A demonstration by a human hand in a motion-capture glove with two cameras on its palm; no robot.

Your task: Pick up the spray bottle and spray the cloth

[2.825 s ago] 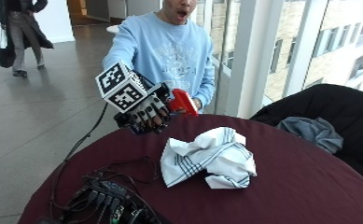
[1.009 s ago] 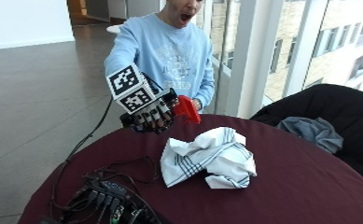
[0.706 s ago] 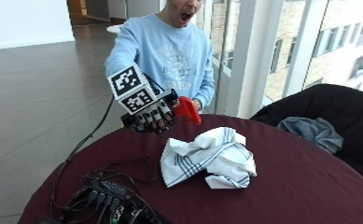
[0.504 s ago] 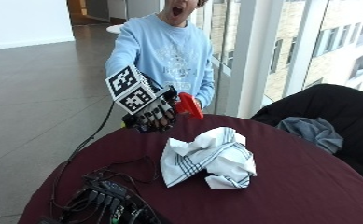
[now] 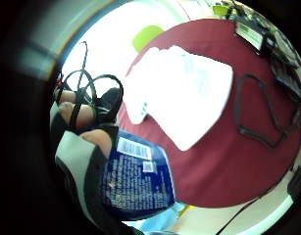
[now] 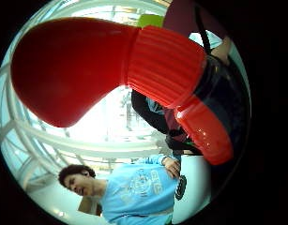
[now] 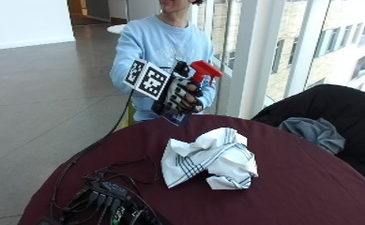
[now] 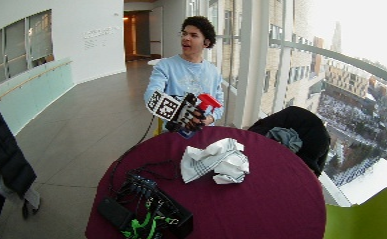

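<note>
We see the person's gloved right hand (image 7: 181, 96) curled around the spray bottle (image 7: 193, 82), holding it in the air above the near edge of the round maroon table (image 7: 307, 187), its red nozzle pointing toward the crumpled white cloth (image 7: 210, 157) that lies apart from it on the tabletop. Compared with a moment ago, the bottle has tipped slightly, the red head sitting a little higher. We judge the pickup done and the aim being set, with the spraying itself not yet visible.

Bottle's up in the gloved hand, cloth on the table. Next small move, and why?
Probably tip the nozzle down at the cloth and squeeze. The right hand holds the spray bottle above the table's near edge, with its red head above the cloth and seemingly not yet aimed down at it.
</note>
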